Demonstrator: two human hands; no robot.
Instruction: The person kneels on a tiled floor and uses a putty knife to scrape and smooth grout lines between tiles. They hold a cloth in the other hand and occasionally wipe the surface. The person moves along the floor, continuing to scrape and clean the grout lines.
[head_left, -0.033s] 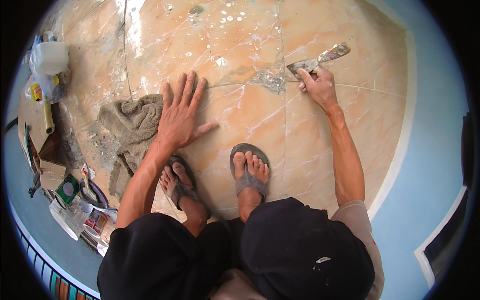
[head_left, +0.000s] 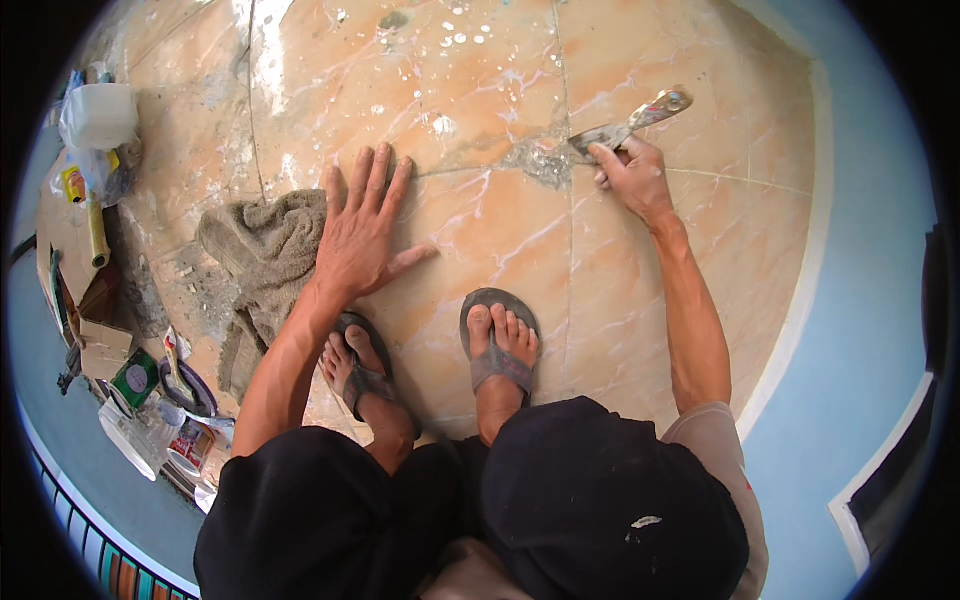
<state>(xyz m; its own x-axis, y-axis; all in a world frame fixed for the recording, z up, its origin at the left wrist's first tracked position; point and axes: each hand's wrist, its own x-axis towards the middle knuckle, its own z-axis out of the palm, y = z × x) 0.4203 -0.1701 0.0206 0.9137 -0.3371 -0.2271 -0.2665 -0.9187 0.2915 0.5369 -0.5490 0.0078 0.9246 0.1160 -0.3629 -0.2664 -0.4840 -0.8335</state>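
My left hand (head_left: 365,225) is pressed flat on the tiled floor (head_left: 640,310), fingers spread. Beside it, partly under my forearm, lies a crumpled brown towel (head_left: 265,245). My right hand (head_left: 638,180) grips a putty knife (head_left: 607,137) near its blade, with the handle pointing away to the upper right. The blade's left end meets the floor at the edge of a rough grey patch (head_left: 540,163) where tile joints cross. My thumb lies along the blade; the other fingers are partly hidden beneath it.
My sandalled feet (head_left: 497,340) stand between my arms. Along the left wall are a white plastic container (head_left: 100,115), cardboard (head_left: 105,345), a green can (head_left: 135,378) and a brush (head_left: 178,365). White paint spots (head_left: 462,38) dot the far tiles. A blue wall (head_left: 850,250) bounds the right.
My right hand and the putty knife have shifted slightly left, bringing the blade's end to the rough patch. My left hand stays in place.
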